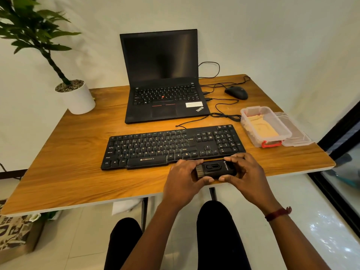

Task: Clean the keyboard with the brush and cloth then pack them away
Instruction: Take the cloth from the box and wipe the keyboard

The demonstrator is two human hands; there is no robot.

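The brush (216, 168) is held just in front of the keyboard (171, 147), with the fingers (206, 180) of the left hand (183, 176) clamped on its bristle end and those of the right hand (245, 172) on its body end. Its long axis lies parallel to the keyboard's, with both hands equally near. Count: one brush, one keyboard, one cloth (261, 127) inside one container (286, 131) right of the keyboard.
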